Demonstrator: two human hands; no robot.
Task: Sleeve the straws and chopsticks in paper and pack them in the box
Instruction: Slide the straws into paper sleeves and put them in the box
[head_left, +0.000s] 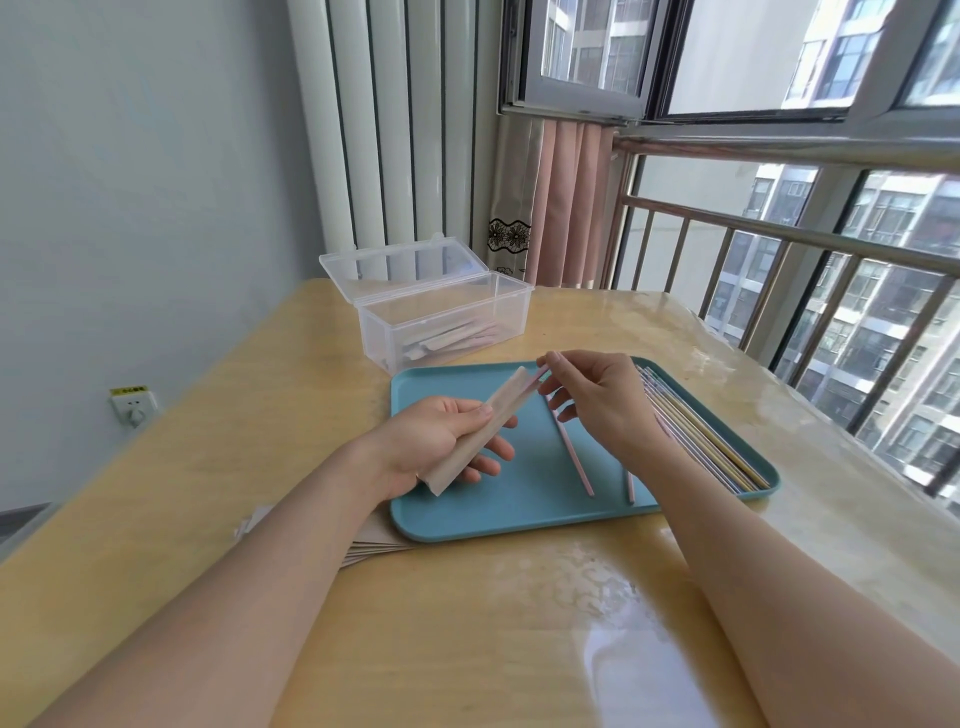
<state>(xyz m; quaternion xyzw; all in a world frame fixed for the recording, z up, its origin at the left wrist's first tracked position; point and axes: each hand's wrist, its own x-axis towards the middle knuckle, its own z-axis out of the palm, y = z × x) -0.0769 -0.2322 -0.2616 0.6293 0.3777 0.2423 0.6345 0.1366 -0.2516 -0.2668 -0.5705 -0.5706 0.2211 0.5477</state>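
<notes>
On a yellow wooden table (218, 467) under a glossy clear cover, set in a corner by a grey wall, white radiator, pink curtain and railed window. Teal tray (524, 499) sits mid-table; clear plastic box (441, 317) stands behind it, lid open, some sleeved pieces lying inside, hard to count through the plastic. Left hand (441, 441) grips a paper sleeve (483, 431) tilted above the tray. Right hand (602, 400) pinches the tip of a pink straw (537, 375) at the sleeve mouth; most of it seems already inside. Two more pink straws (574, 452) lie on the tray, one partly hidden by the right wrist. Bundle of straws and chopsticks (701, 436) lies along the tray's right edge, partly behind the hand. Stack of spare sleeves (363, 545) pokes out under the left forearm, mostly covered. Wall socket (134, 405) at left.
</notes>
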